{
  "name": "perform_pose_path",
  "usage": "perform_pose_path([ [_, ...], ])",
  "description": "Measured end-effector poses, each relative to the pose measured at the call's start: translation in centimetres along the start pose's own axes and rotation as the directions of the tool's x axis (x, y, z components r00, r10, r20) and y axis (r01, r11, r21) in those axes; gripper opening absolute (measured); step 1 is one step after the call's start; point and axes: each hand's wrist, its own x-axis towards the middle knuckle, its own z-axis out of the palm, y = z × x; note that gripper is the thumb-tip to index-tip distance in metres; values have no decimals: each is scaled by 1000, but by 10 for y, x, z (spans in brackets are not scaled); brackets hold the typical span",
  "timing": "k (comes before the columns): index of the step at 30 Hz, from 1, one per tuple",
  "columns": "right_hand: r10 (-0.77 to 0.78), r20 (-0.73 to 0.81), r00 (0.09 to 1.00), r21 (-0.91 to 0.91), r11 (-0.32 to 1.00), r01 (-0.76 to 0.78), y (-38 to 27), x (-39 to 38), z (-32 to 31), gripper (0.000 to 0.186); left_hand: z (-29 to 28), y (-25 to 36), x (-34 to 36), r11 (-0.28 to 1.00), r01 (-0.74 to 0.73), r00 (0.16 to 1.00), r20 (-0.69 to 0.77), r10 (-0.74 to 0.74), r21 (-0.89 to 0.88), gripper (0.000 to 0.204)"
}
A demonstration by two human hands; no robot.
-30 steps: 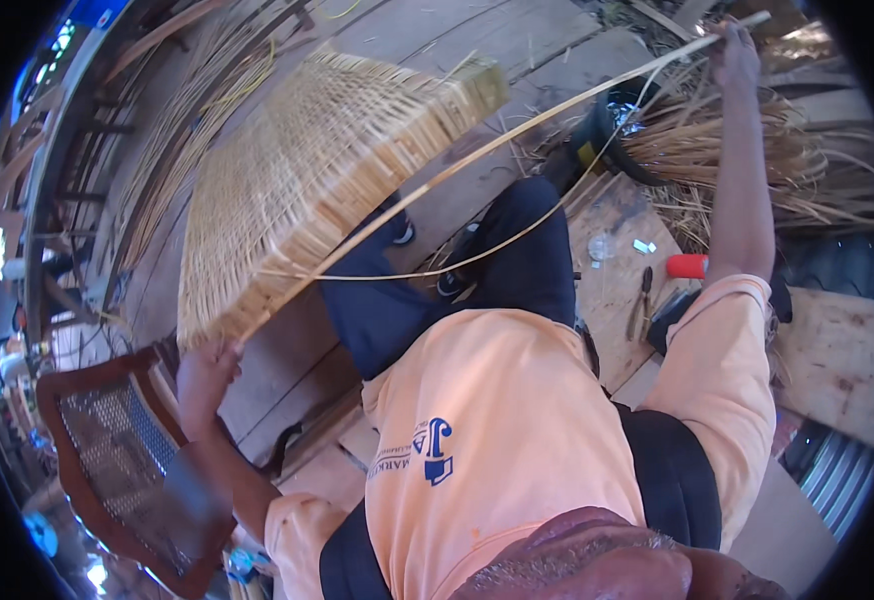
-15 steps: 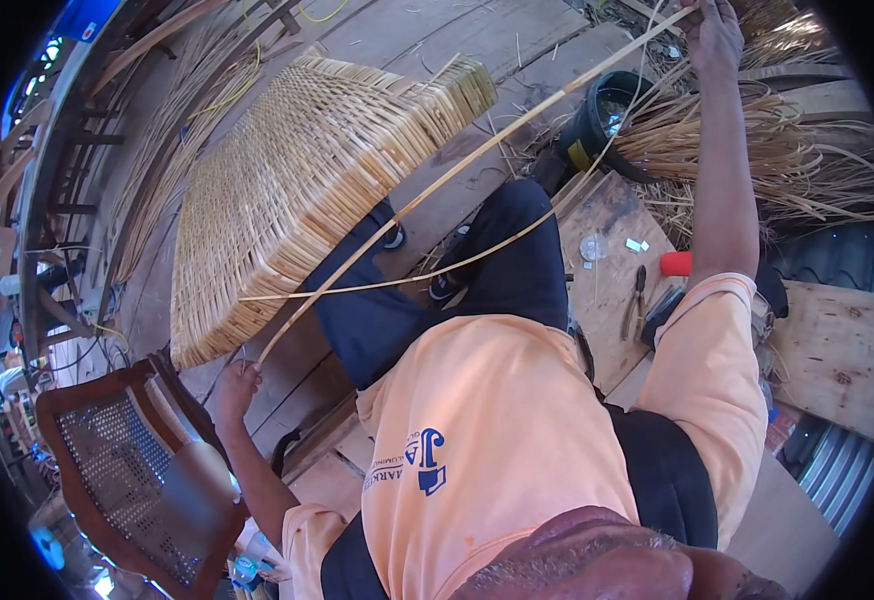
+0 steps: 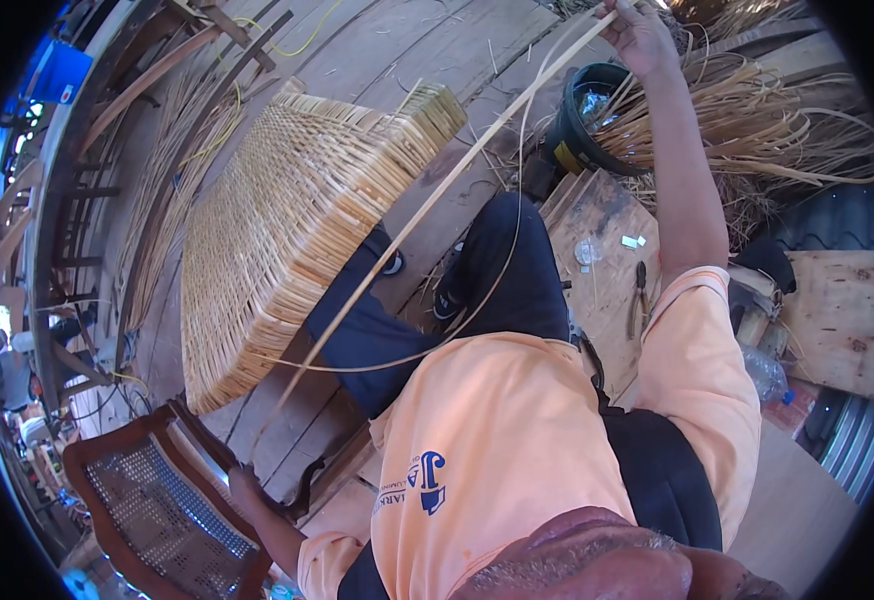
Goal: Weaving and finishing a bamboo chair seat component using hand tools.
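Note:
A woven cane panel [image 3: 297,240] with a thick wrapped edge lies slanted above my bent legs. My right hand [image 3: 632,40], raised at the top right, grips the upper part of a long pale cane strip [image 3: 447,180], which runs diagonally across my view. Low at the left, my left hand [image 3: 245,480] pinches the strip's other end, below the panel and beside a brown-framed chair part with perforated mesh [image 3: 162,510]. A thinner strand [image 3: 377,369] loops from the panel's edge over my legs and up toward my right hand.
A dark bucket [image 3: 572,135] and cane bundles [image 3: 747,135] are at upper right. Pliers [image 3: 639,300] lie on a plywood board [image 3: 602,330]. Loose strips [image 3: 157,210], wooden frames [image 3: 72,260] and a blue container [image 3: 57,70] line the left side. Plank flooring [image 3: 437,50] lies beyond the panel.
My left hand has moved down, away from the panel's corner, along with the strip's end. My right hand has shifted leftward and up. The panel now appears slightly lower in view.

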Motion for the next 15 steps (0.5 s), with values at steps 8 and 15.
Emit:
perform_pose_path([
  [8,7,-41,999,-61,998,-9,12,-4,10,21,-21,1,-34,976,200,974,94,-208,87,37],
  [15,-5,-24,1000,-90,996,3,20,-3,-1,16,-49,43,-53,972,156,980,97,-175,176,44],
])
